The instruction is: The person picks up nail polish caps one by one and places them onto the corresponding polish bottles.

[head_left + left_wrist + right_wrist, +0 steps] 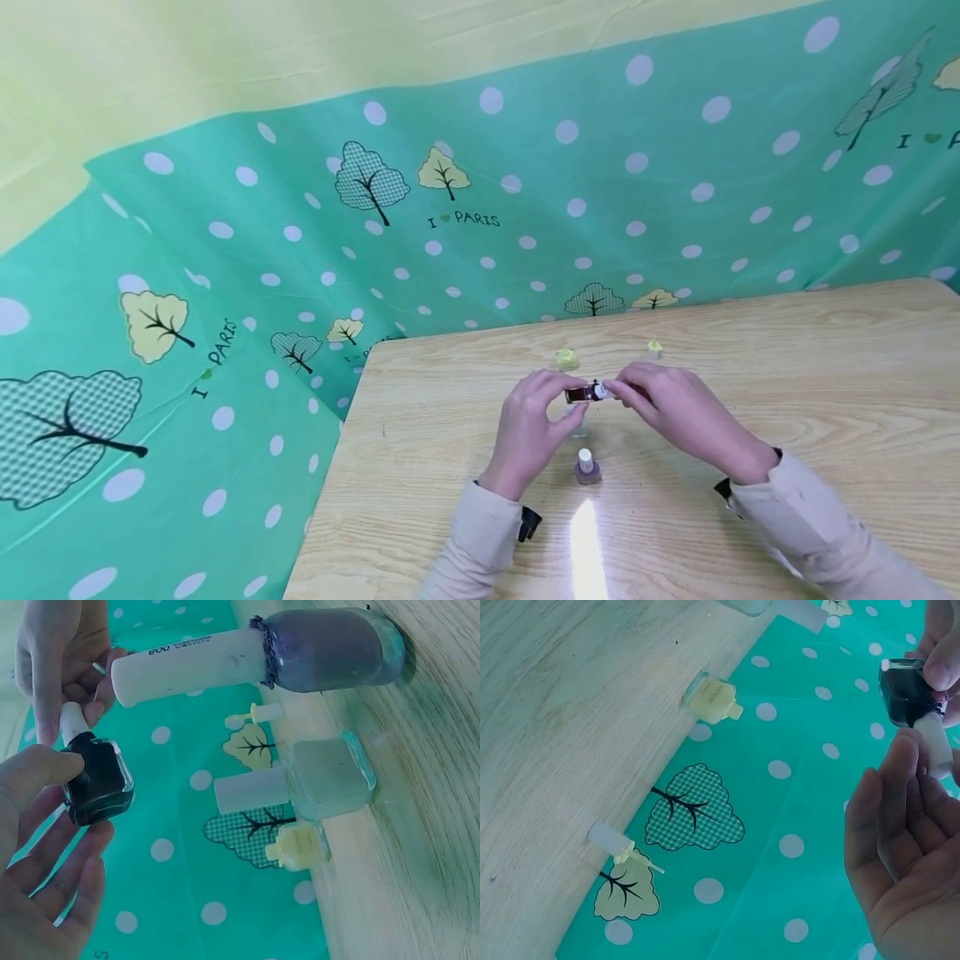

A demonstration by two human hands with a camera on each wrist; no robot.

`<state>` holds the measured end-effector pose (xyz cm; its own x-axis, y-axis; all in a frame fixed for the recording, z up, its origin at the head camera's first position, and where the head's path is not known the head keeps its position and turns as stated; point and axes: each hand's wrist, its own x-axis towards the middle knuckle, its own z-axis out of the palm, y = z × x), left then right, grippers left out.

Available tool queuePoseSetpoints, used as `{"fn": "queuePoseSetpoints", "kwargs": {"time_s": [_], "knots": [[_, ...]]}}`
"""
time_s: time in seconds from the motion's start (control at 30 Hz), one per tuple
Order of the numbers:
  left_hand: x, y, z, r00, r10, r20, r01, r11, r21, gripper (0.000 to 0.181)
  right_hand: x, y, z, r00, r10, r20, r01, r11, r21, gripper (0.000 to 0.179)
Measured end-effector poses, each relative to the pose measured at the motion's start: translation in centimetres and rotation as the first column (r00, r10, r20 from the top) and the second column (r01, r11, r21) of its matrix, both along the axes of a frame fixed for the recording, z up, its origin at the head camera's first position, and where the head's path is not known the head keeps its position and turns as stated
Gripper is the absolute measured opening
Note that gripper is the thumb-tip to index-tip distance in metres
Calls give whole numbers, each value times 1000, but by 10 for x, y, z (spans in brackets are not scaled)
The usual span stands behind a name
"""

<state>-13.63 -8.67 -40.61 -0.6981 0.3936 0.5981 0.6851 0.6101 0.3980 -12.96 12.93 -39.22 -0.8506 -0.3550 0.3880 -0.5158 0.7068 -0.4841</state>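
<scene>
The fingers of your left hand (519, 429) pinch a small, squarish bottle of dark glass (579, 394) with rounded shoulders, held above the tabletop (787, 500). The fingers of your right hand (675, 408) grip its smooth, white cylindrical cap (603, 390), which sits at the bottle's neck. The head view gives the glass a reddish-brown tint; both wrist views make it nearly black.

Just below your left hand stands a pale, minty, clear-walled bottle with a white cap (330, 776), partly covered by that hand in the head view but plain from the left wrist. Nearer you stands a rounded purple glass bottle with a tall white cap (588, 472); the left wrist view adds a crusty dark ring at its neck and small print too unclear to read.

Beyond your hands are a squat yellow bottle (712, 701), its bare neck clear from the right wrist, and a separate white cap with a yellow-coated brush (611, 840). Behind the pale, grained wood hangs creased green cloth (525, 192) with white dots and trees, cut off at the frame edges.
</scene>
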Motion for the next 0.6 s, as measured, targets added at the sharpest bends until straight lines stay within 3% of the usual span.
{"fn": "queuePoseSetpoints", "kwargs": {"time_s": [0.17,0.3,0.6], "knots": [[2,0,1,1000,-1,3,1,1000,2,25,1,-1,0,1000,-12,17,13,1000,-9,25],[1,-1,1,1000,11,-1,-11,1000,5,25,2,-1,0,999,15,31,-13,998,-59,13],[1,-3,2,1000,23,-18,-22,1000,22,25,3,2,-3,991,83,-107,-91,994,-68,25]]}}
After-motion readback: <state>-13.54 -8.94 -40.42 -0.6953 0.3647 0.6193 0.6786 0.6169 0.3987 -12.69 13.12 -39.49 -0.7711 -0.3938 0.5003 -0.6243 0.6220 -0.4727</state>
